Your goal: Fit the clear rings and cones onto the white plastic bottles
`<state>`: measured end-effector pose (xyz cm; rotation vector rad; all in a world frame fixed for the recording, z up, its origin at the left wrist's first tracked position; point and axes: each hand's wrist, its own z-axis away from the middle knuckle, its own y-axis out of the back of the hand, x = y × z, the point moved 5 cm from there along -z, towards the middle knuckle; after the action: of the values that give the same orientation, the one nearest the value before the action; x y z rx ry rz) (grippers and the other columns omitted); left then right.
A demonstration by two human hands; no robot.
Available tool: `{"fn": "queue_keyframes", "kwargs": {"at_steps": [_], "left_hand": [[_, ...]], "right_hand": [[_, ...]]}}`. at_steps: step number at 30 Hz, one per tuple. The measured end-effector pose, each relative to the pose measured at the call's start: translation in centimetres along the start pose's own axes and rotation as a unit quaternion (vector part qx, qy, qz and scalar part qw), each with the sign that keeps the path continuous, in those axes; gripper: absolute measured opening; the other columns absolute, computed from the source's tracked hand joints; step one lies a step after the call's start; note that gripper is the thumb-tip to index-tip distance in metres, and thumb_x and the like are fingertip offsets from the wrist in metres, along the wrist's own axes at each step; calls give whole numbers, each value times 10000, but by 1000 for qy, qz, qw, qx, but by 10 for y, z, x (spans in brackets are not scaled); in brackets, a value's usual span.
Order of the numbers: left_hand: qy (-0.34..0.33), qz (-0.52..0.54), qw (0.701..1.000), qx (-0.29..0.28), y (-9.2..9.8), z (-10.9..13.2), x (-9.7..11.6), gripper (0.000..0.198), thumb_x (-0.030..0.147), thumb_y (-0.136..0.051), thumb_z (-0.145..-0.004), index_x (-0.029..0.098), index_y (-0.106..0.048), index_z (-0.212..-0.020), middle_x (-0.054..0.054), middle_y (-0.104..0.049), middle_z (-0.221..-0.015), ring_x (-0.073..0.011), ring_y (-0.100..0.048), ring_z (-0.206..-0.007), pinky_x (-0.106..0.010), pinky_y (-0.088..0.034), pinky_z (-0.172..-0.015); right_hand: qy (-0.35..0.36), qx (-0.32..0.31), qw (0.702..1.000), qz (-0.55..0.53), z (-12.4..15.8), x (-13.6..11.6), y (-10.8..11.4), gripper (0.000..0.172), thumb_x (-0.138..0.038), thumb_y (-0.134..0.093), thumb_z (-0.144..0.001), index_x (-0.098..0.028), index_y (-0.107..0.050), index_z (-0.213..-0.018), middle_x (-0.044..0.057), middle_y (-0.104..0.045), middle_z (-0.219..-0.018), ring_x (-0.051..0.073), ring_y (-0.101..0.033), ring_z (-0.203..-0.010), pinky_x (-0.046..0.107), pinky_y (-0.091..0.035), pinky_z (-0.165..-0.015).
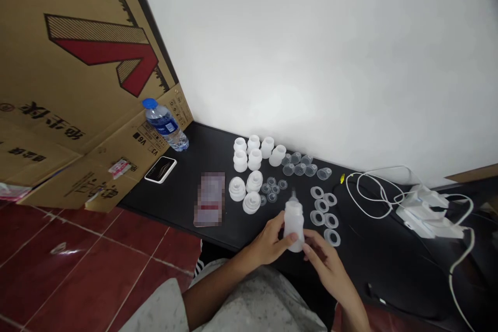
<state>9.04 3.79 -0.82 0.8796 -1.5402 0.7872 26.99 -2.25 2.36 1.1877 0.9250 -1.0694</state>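
A small white plastic bottle (pixel 293 223) stands upright between my hands at the table's front edge, with a clear pointed tip on top. My left hand (pixel 271 243) is wrapped around it from the left, thumb across its front. At the lower right, the fingers of my right hand (pixel 324 259) close against the bottle near its base. Just beyond lie small clear discs (pixel 272 197) and thick white screw collars (pixel 252 202). To the right are flat clear rings (pixel 331 237). Farther back are white bottle bodies (pixel 240 161) and clear domed caps (pixel 300 169).
On the black table (pixel 187 158) lie a phone (pixel 161 169) and a blurred reddish paper item (pixel 210 199). A water bottle (pixel 165 124) leans by a large cardboard box (pixel 78 88). White cables and a power strip (pixel 428 212) are at right. A white wall (pixel 311 62) rises behind.
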Motion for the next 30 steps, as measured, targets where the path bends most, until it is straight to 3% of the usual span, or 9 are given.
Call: {"fn": "queue_keyframes", "kwargs": {"at_steps": [2,5,7,11,14,18,25,30], "left_hand": [[23,-7,999,35,4,1,-1,474,572,-657,-1052,183,-673,-1322,-92,-787,-1161,-240,-731,-1019,-357,-588,-940],[23,-7,997,75,9,1,3,477,536,-756,-985,196,-691,-1315,-80,-796,-1182,-240,-733,-1034,-322,-569,-920],[22,-25,998,55,7,0,7,444,519,-777,-964,195,-735,-1265,-69,-805,-1119,-226,-731,-963,-294,-555,-846],[26,-59,997,-39,-2,1,12,378,495,-735,-987,188,-761,-1205,-43,-789,-956,-168,-673,-737,-254,-474,-652],[19,-74,996,-45,-2,3,12,366,500,-700,-1009,194,-748,-1205,-37,-775,-926,-164,-665,-710,-257,-468,-643],[25,-45,999,-4,2,4,6,411,577,-596,-1066,197,-728,-1151,-39,-747,-847,-192,-682,-698,-277,-519,-643],[42,9,997,60,5,5,-8,554,696,-426,-1112,204,-679,-1142,-62,-723,-851,-229,-682,-729,-347,-582,-703],[31,-27,996,74,4,8,-12,510,671,-428,-1118,222,-669,-1105,-49,-688,-844,-234,-651,-761,-371,-573,-761]], "right_hand": [[13,7,998,65,-1,-2,0,401,-603,-662,-1048,-237,-827,-1035,118,-784,-1038,268,-750,-872,350,-629,-720],[20,82,993,87,-8,-7,14,507,-654,-570,-1078,-229,-836,-1002,90,-760,-859,238,-713,-735,332,-596,-650],[30,124,989,76,-14,-14,25,516,-671,-577,-1070,-225,-827,-1003,64,-729,-762,220,-680,-667,323,-579,-625],[56,180,981,35,-30,-37,44,470,-662,-634,-1048,-223,-801,-1050,63,-754,-805,201,-663,-657,306,-564,-605],[66,176,982,18,-49,-56,52,396,-611,-747,-997,-221,-776,-1063,48,-760,-777,180,-627,-604,291,-526,-568],[85,163,982,39,-76,-77,52,384,-598,-757,-992,-218,-768,-1046,48,-759,-777,181,-629,-617,296,-521,-584],[107,52,983,138,-114,-90,13,365,-585,-669,-1047,-234,-769,-1064,53,-780,-851,224,-694,-734,330,-564,-662],[149,66,956,243,-158,-108,0,277,-495,-652,-1041,-235,-749,-1044,42,-775,-822,230,-686,-715,355,-537,-700]]}}
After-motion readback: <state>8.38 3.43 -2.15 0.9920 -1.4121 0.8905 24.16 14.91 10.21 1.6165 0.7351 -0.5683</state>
